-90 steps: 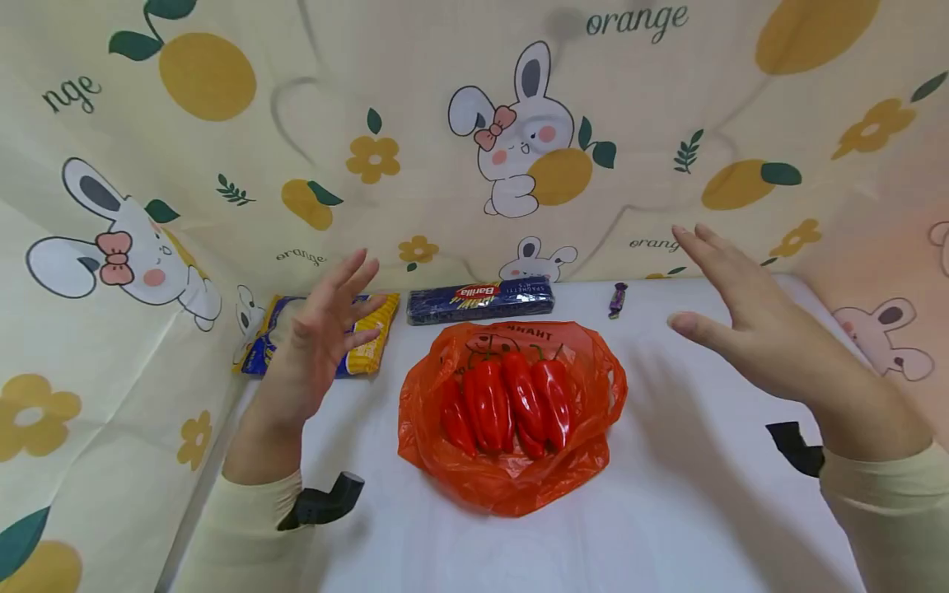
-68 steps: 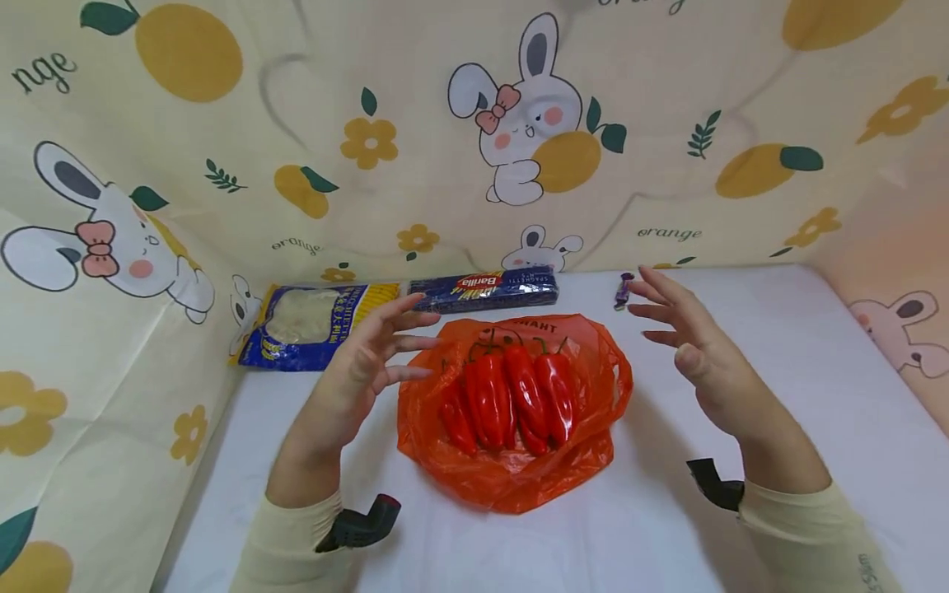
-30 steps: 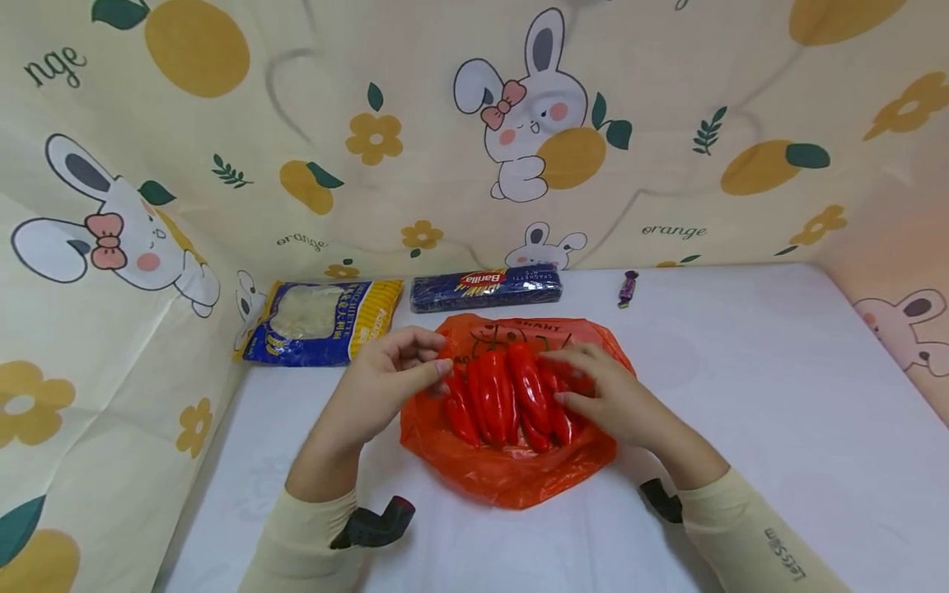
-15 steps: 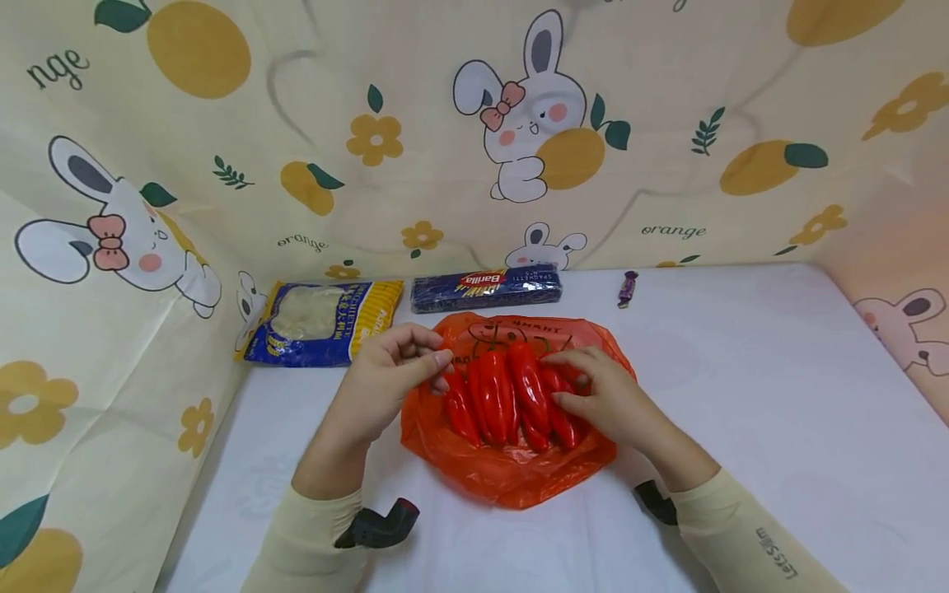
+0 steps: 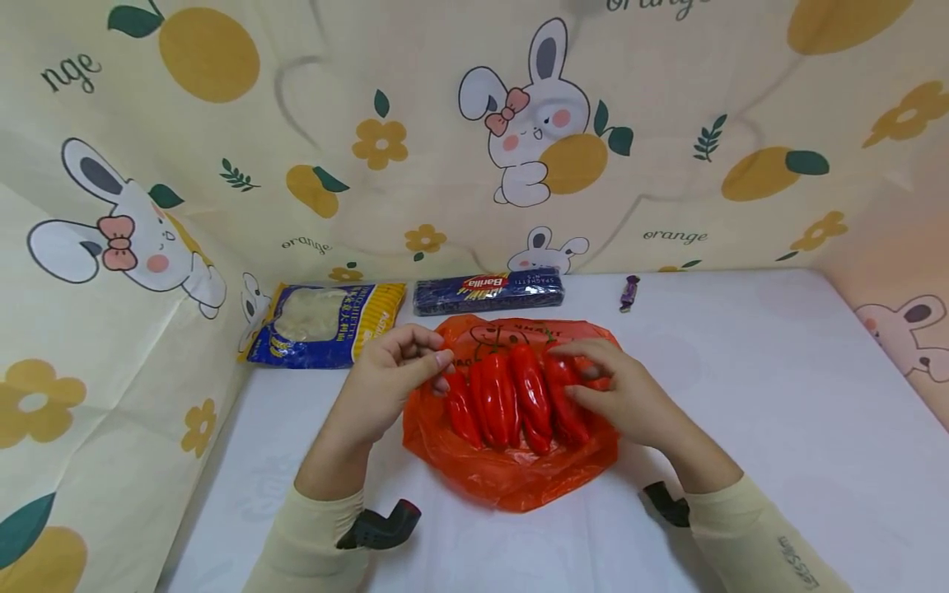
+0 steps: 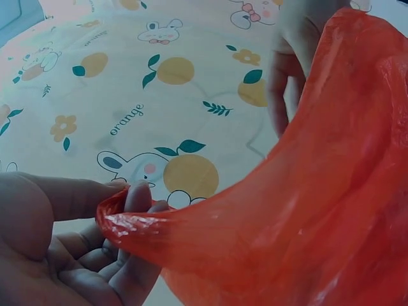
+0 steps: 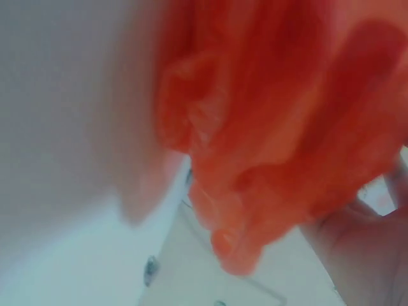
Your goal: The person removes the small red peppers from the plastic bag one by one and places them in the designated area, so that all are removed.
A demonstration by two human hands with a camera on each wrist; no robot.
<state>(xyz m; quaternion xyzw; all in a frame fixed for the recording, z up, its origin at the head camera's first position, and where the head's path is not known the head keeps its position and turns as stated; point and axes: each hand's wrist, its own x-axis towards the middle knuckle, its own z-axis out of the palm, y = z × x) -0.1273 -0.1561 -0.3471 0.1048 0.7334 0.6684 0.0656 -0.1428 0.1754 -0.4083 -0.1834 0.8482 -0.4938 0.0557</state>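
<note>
In the head view, several glossy red peppers (image 5: 498, 403) lie side by side in an orange-red plastic bag (image 5: 511, 486). My left hand (image 5: 385, 383) pinches the bag's left edge between thumb and fingers; the left wrist view shows the film gathered in that hand (image 6: 95, 236). At the bag's right side, my right hand (image 5: 626, 391) grips the rightmost red pepper (image 5: 567, 399), thumb on one side and fingers over its upper part. Close up in the right wrist view, the bag (image 7: 268, 140) hides the pepper and most of the right hand (image 7: 363, 248).
Behind the bag, a blue spaghetti pack (image 5: 489, 292) lies along the table's back edge. A blue and yellow packet (image 5: 319, 325) is at the back left. One small purple-wrapped candy (image 5: 629, 294) lies at the back right. Patterned cloth (image 5: 415, 107) hangs behind the white table (image 5: 756, 395).
Both hands came down from above the table to the bag. The left took hold of its edge; the right closed on the rightmost pepper, which has just shifted slightly to the right.
</note>
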